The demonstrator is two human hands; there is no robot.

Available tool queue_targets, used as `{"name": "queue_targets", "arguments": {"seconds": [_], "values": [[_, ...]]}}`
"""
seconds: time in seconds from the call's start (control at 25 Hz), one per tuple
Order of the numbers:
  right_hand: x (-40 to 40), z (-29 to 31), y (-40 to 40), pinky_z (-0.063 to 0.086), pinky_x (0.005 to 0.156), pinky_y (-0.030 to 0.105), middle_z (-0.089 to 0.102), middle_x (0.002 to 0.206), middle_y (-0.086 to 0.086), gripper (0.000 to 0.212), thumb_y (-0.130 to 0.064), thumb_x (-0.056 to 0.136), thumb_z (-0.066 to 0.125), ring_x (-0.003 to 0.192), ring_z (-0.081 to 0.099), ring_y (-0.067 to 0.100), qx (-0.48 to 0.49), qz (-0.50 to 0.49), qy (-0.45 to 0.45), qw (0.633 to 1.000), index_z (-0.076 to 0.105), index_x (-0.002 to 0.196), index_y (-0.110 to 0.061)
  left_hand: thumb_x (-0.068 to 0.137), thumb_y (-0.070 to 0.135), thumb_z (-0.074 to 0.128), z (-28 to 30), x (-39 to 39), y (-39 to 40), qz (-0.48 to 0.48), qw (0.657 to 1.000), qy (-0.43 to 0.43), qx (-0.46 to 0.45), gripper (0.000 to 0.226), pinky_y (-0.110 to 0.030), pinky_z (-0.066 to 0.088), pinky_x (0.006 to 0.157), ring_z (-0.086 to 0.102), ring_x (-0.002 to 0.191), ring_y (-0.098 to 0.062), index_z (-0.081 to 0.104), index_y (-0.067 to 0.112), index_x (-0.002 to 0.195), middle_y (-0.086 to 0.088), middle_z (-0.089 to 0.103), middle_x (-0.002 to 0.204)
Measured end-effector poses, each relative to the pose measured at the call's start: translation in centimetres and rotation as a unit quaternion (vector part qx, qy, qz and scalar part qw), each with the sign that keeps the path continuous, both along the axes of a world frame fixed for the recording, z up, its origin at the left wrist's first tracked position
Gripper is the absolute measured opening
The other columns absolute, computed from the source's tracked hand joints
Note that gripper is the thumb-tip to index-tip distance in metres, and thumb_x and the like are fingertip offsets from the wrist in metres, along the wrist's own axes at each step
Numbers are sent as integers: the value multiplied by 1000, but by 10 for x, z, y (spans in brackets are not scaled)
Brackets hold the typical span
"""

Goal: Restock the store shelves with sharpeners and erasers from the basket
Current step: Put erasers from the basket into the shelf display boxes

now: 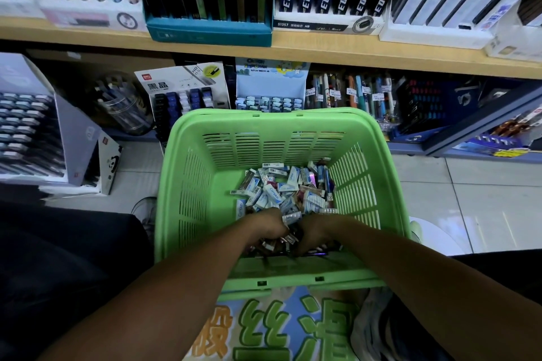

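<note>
Green basket (pixel 187 184) sits on pale tiled floor (pixel 469 199) before a wooden shelf (pixel 352 53). Both hands, left (pixel 268 226) and right (pixel 315 230), dig into its erasers (pixel 281 193), fingers buried; grip unclear.

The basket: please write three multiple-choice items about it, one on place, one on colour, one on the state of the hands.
1. Where does the basket stand?
A. on the top shelf
B. on the floor before the shelves
C. on a counter

2. What colour is the basket?
A. green
B. red
C. grey

3. What are the two hands doing?
A. resting on the rim
B. reaching up to the shelf
C. digging in the small boxes

Answers: 1 B, floor tiles show at both its sides; 2 A, its slotted walls are bright green; 3 C, the left hand and right hand are curled down among the boxes.
</note>
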State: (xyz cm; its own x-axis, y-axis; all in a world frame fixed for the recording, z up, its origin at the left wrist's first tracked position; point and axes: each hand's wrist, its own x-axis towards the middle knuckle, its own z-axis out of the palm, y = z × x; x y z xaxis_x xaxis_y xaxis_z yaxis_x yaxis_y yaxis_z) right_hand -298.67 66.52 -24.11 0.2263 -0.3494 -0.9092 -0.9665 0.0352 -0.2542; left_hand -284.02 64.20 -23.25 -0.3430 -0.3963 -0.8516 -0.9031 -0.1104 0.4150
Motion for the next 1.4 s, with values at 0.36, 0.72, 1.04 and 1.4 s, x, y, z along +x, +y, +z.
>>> {"name": "queue_targets", "arguments": {"seconds": [0.36, 0.72, 1.04, 1.4], "values": [[2, 10, -8, 55, 85, 36, 68, 111, 10, 33, -29, 87, 72, 97, 65, 28, 26, 6, -33, 999, 63, 113, -10, 97, 16, 55, -3, 8, -7, 49, 999, 6, 13, 21, -31, 50, 65, 62, 81, -22, 58, 3, 114, -10, 64, 99], [-20, 87, -40, 53, 61, 26, 69, 99, 13, 22, -25, 96, 64, 73, 64, 14, -93, -319, -180, 926, 62, 108, -7, 94, 55, 57, 34, 19, -27, 449, 863, 180, 149, 51, -41, 60, 71, 70, 82, -26, 66, 7, 110, -12, 72, 91], [11, 134, -45, 58, 78, 30, 69, 104, 8, 26, -10, 89, 70, 95, 70, 24, -139, -318, -250, 904, 61, 113, -14, 84, 54, 70, 84, -10, -27, 584, 725, 318, 179, 56, -48, 60, 84, 69, 98, -34, 66, 5, 111, -20, 71, 103], [-22, 232, -49, 60, 85, 39, 66, 117, 19, 55, 16, 83, 64, 93, 74, 32, -155, -425, -312, 836, 54, 131, -8, 83, 38, 74, 168, -19, -39, 513, 732, 426, 139, 50, -41, 59, 71, 71, 80, -30, 63, 5, 119, -16, 75, 96]]}}
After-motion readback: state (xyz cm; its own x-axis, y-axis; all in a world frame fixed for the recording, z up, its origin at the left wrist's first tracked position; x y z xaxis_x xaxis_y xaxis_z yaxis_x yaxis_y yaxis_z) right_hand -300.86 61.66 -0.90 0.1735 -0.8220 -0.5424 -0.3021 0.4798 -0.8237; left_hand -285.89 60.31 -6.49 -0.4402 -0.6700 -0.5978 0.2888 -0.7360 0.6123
